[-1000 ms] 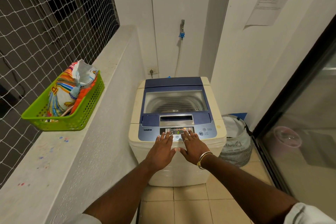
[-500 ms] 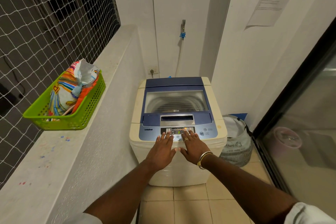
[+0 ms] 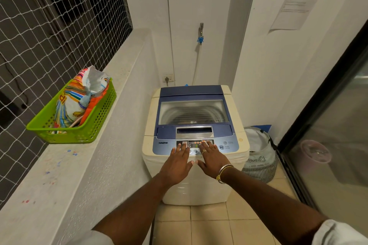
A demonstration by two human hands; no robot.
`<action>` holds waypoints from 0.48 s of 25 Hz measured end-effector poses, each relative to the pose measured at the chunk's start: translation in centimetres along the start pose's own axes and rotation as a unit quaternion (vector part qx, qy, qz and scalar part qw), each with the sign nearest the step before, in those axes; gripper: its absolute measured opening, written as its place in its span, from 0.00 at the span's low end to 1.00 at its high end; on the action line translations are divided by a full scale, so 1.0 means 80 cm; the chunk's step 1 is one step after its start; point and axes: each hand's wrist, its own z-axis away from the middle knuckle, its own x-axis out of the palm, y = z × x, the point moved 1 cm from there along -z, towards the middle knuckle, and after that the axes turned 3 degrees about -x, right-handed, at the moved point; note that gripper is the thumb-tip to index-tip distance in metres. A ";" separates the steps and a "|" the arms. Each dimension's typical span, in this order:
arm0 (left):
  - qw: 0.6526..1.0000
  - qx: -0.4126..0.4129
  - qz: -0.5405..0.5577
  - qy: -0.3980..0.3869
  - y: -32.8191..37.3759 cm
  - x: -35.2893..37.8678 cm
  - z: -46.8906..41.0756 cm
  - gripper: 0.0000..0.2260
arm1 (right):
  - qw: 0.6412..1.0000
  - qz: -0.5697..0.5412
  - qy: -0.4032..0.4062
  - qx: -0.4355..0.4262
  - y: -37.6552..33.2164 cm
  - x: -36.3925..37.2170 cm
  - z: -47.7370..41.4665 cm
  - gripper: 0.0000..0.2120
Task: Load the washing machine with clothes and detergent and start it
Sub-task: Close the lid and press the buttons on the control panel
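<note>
A cream and blue top-loading washing machine [image 3: 237,109] stands against the back wall with its glass lid [image 3: 193,112] down. Its control panel [image 3: 195,143] shows lit red and green lights. My left hand [image 3: 177,162] lies flat on the machine's front edge, fingers spread, tips at the panel's left side. My right hand [image 3: 212,158], with a ring and bangles, lies flat beside it, fingertips on the panel's right side. Neither hand holds anything. A colourful detergent bag [image 3: 79,99] sits in a green basket [image 3: 93,127] on the ledge at left.
A white textured ledge [image 3: 83,165] runs along the left under a netted window [image 3: 49,26]. A striped laundry bag [image 3: 260,155] stands on the tiled floor right of the machine. A glass sliding door [image 3: 334,145] fills the right side. A tap and hose [image 3: 200,36] hang on the back wall.
Both hands stay flat on the panel; the view has shifted only slightly.
</note>
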 end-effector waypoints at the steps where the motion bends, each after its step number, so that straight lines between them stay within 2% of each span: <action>1: 1.000 0.000 0.000 0.000 0.000 0.001 0.000 0.29 | 1.000 -0.001 0.001 -0.001 0.000 0.000 0.000 0.34; 12: 1.000 0.003 -0.002 -0.007 -0.001 0.011 0.006 0.29 | 1.000 0.000 -0.011 -0.010 -0.006 0.018 0.001 0.35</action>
